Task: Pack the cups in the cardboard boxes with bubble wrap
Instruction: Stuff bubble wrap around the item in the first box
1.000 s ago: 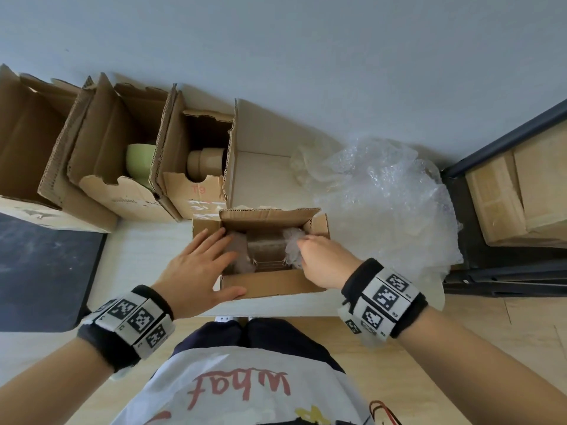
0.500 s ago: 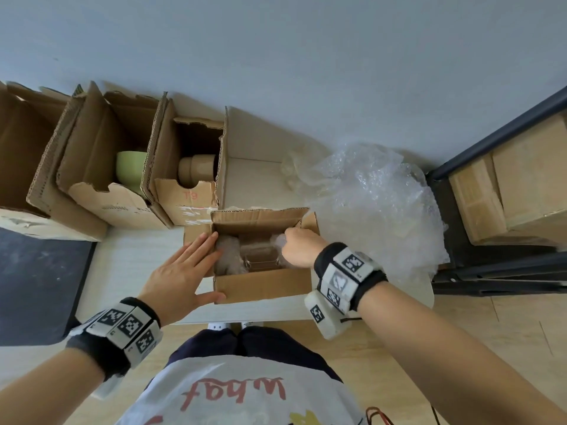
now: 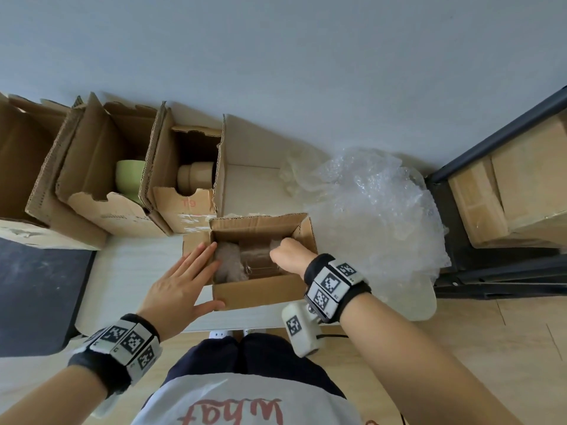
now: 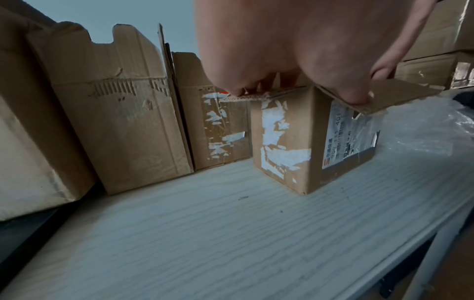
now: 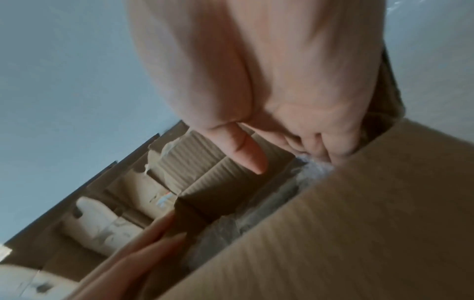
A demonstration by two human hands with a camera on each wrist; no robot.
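A small open cardboard box [image 3: 257,291] stands at the near edge of the white table [image 3: 132,271]. Inside lies a brownish cup bundle [image 3: 254,259] with bubble wrap [image 3: 227,262] packed on its left. My left hand [image 3: 181,283] lies flat against the box's left side, fingers straight over the rim, thumb along the front wall. In the left wrist view the left hand [image 4: 295,50] presses on the box [image 4: 287,142]. My right hand [image 3: 288,256] reaches into the right end of the box. Its fingers [image 5: 320,142] curl onto bubble wrap [image 5: 315,168] there.
A loose heap of bubble wrap [image 3: 374,210] lies to the right of the box. Behind, taller open boxes stand in a row, one with a green cup [image 3: 129,173], one with a tan cup [image 3: 196,174]. A dark shelf frame [image 3: 491,265] is at the right.
My right hand has sunk deeper into the box's right end with the bubble wrap, the wrist turning over. My left hand has stayed on the box's left side.
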